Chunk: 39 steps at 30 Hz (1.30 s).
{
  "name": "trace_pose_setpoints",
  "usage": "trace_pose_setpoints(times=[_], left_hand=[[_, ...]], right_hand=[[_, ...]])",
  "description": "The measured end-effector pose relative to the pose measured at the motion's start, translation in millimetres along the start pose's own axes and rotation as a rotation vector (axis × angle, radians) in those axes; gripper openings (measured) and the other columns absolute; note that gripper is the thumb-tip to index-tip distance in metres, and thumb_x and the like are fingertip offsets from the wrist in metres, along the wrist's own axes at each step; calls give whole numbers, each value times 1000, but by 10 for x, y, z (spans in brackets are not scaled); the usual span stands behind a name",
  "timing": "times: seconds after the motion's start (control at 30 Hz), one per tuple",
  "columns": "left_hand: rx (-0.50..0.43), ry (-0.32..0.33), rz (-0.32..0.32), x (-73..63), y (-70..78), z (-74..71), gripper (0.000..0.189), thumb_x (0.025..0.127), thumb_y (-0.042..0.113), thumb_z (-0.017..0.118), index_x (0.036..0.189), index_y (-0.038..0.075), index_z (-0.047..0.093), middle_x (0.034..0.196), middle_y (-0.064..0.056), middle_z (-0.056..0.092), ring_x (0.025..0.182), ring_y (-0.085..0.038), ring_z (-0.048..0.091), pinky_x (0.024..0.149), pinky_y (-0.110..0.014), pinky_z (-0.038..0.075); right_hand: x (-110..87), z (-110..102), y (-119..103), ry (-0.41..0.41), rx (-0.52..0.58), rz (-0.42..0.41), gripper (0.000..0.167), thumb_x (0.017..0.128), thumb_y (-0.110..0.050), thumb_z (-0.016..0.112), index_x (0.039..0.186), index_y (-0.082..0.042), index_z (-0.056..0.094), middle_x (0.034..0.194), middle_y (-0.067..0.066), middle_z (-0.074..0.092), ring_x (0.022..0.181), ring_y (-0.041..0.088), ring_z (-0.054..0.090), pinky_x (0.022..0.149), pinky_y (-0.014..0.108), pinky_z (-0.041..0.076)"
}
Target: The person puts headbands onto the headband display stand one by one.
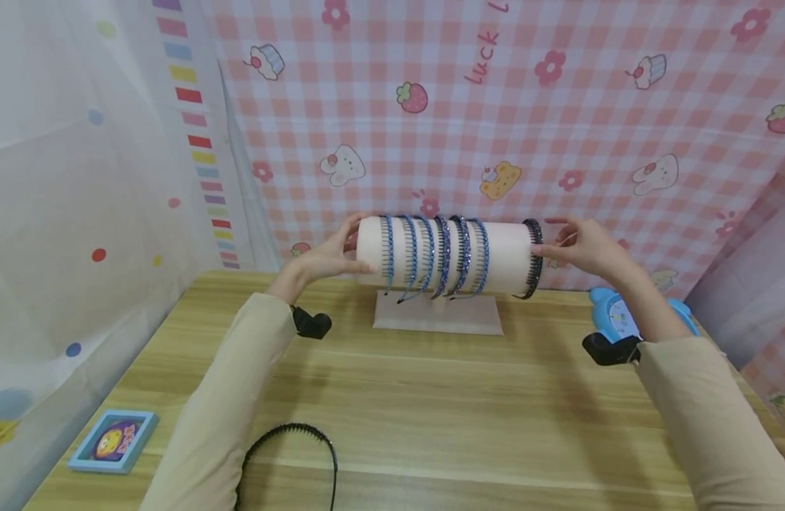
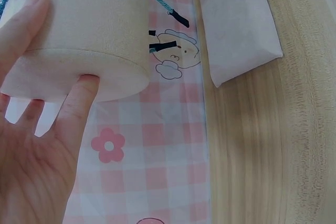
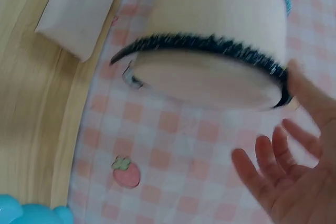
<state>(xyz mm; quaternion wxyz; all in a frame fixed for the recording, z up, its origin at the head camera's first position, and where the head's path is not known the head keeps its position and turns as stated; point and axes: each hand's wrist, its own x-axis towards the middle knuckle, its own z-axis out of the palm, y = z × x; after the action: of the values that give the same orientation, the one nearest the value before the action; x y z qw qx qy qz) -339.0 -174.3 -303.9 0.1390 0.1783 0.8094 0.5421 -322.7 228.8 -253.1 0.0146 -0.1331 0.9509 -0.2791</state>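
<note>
A pale padded headband stand (image 1: 509,245) has a horizontal roll on a flat base (image 1: 431,321). Several blue toothed headbands, among them a braided one (image 1: 388,248), are fitted over its left and middle parts. A black sparkly headband (image 1: 534,264) sits at the roll's right end. My left hand (image 1: 325,259) holds the roll's left end; in the left wrist view the thumb (image 2: 29,22) lies along its side and fingertips press the end face. By the black headband is my right hand (image 3: 299,177), its thumb at the band's edge and other fingers spread off the roll.
Another black headband (image 1: 297,428) lies at the wooden table's front, beside my left sleeve. A blue framed picture (image 1: 113,441) is at the front left. Behind my right wrist stands a blue clock (image 1: 602,305). A pink checked cloth (image 1: 380,142) hangs behind the table.
</note>
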Motion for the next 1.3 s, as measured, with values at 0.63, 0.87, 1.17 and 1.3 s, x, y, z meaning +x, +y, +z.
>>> trace_pose_setpoints(times=[0.63, 0.87, 1.17, 1.3], left_hand=[[31, 23, -1, -4, 8, 5, 93, 77, 13, 72, 142, 32, 10, 154, -2, 11, 138, -31, 22, 104, -50, 37], [24, 22, -3, -12, 6, 11, 94, 77, 13, 72, 143, 31, 8, 151, -6, 18, 137, -30, 26, 103, -48, 39], [10, 3, -4, -34, 21, 20, 94, 77, 12, 71, 143, 29, 7, 152, -7, 15, 137, -32, 25, 104, -50, 37], [11, 5, -8, -25, 21, 9, 93, 77, 12, 72, 143, 30, 8, 152, -6, 15, 137, -32, 24, 104, -50, 37]], right_hand=[[48, 12, 107, -160, -33, -86, 107, 68, -40, 78, 147, -11, 11, 152, 17, 15, 137, 43, 13, 107, 65, 16], [123, 0, 123, -185, -39, -126, 111, 66, -36, 80, 145, -5, 8, 150, 21, 15, 136, 44, 13, 107, 62, 21], [246, -10, 89, -278, -68, -154, 114, 64, -30, 82, 145, -3, 7, 150, 24, 11, 135, 47, 12, 104, 63, 26], [278, -19, 61, -292, -90, -168, 113, 62, -30, 83, 144, -4, 9, 148, 26, 13, 134, 47, 13, 106, 64, 19]])
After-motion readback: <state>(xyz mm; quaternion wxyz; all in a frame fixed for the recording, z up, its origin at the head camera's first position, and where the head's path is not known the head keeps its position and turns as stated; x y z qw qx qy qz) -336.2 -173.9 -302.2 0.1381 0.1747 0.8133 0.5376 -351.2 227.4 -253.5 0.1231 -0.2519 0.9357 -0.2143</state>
